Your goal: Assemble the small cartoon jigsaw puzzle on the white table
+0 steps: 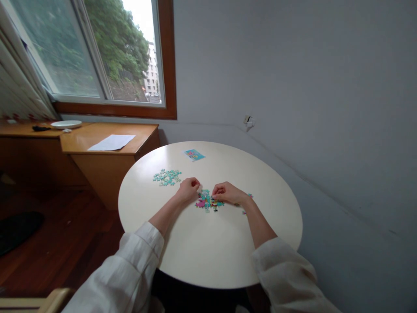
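A partly joined jigsaw puzzle in pink, teal and yellow lies near the middle of the round white table. My left hand is at its upper left edge, fingers curled into a pinch; whatever they hold is too small to make out. From the right, my right hand reaches over the puzzle, thumb and fingertips pinched on a small puzzle piece at its upper side. A few loose pieces lie beside my right wrist, partly hidden by it.
A pile of loose teal puzzle pieces lies to the left. Farther back is a small colourful picture card. A wooden desk with a paper sheet and white plate stands behind left. A wall borders the right.
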A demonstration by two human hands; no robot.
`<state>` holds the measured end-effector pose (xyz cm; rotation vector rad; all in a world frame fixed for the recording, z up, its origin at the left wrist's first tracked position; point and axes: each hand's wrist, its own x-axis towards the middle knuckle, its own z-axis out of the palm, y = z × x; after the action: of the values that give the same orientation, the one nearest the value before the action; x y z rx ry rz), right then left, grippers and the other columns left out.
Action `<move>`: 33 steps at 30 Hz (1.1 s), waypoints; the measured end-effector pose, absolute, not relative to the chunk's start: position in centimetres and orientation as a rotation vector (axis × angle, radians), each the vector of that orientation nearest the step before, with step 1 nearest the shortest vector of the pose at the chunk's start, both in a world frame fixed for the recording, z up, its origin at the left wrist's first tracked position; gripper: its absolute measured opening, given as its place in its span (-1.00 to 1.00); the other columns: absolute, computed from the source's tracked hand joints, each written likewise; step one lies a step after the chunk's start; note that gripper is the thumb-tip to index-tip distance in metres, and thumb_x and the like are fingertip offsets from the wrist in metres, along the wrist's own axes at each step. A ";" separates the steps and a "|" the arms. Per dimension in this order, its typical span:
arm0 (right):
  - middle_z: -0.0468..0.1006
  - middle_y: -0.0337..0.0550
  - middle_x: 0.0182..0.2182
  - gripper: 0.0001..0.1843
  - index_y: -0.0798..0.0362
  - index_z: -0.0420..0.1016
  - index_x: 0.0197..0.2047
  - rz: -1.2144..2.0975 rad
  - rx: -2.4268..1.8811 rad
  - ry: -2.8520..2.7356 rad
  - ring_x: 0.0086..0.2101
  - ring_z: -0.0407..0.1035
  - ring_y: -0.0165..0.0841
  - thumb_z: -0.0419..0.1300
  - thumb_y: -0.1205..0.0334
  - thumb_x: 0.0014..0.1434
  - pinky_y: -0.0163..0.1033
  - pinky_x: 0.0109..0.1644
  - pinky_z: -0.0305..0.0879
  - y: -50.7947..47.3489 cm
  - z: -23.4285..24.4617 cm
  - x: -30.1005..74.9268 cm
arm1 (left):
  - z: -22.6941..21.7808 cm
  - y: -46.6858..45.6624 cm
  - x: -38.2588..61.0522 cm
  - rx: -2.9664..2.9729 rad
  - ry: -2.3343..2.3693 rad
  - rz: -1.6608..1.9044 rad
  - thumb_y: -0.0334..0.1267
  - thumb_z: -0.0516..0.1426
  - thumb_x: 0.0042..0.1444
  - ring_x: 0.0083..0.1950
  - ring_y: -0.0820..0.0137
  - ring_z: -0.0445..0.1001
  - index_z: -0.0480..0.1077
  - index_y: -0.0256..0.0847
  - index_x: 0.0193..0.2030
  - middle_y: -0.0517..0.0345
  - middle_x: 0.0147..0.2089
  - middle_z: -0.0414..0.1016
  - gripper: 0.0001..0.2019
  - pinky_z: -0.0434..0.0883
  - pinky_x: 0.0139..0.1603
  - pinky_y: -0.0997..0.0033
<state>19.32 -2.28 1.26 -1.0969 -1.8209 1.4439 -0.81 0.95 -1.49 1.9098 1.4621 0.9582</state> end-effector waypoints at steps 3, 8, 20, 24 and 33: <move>0.45 -0.29 -0.62 -0.78 0.12 0.43 -0.50 1.476 -1.074 -1.829 -0.58 0.27 -0.51 0.33 0.18 -0.20 -0.41 -0.49 0.13 -2.3 1.2 19.3 | -1.4 0.8 -0.8 1.910 1.466 0.959 -0.39 0.04 -0.09 -0.42 0.46 0.34 0.42 -0.27 -0.45 0.18 -0.49 0.43 -0.87 0.28 -0.32 0.48; 0.44 -0.29 -0.62 -0.78 0.13 0.42 -0.50 1.503 -1.058 -1.854 -0.57 0.27 -0.51 0.32 0.18 -0.19 -0.40 -0.48 0.14 -2.4 1.4 19.1 | -1.3 0.7 -0.8 1.903 1.468 0.965 -0.40 0.05 -0.10 -0.42 0.46 0.34 0.43 -0.27 -0.45 0.17 -0.49 0.44 -0.87 0.29 -0.31 0.48; 0.51 -0.21 -0.56 -0.66 0.20 0.55 -0.36 1.539 -1.091 -1.926 -0.52 0.32 -0.47 0.34 0.15 -0.23 -0.32 -0.38 0.21 -2.1 0.8 19.2 | -1.6 0.9 -0.7 1.885 1.462 0.972 -0.41 0.05 -0.11 -0.43 0.47 0.34 0.43 -0.29 -0.46 0.19 -0.51 0.43 -0.87 0.30 -0.32 0.49; 0.50 -0.22 -0.56 -0.69 0.17 0.51 -0.44 1.575 -1.061 -1.928 -0.50 0.33 -0.47 0.37 0.14 -0.26 -0.33 -0.37 0.22 -2.1 1.0 19.2 | -1.6 0.9 -0.7 1.882 1.456 0.979 -0.41 0.06 -0.11 -0.43 0.47 0.34 0.43 -0.29 -0.46 0.18 -0.50 0.44 -0.88 0.30 -0.31 0.50; 0.47 -0.24 -0.57 -0.66 0.16 0.43 -0.44 1.576 -1.015 -1.939 -0.52 0.32 -0.47 0.35 0.09 -0.20 -0.34 -0.38 0.20 -2.2 1.1 19.2 | -1.6 0.9 -0.7 1.885 1.459 0.984 -0.40 0.06 -0.11 -0.43 0.47 0.34 0.43 -0.29 -0.46 0.18 -0.51 0.43 -0.88 0.30 -0.32 0.50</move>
<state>19.19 -2.23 1.14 -1.0154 -1.9388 1.5762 -0.69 0.90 -1.62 1.8848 1.4590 0.9838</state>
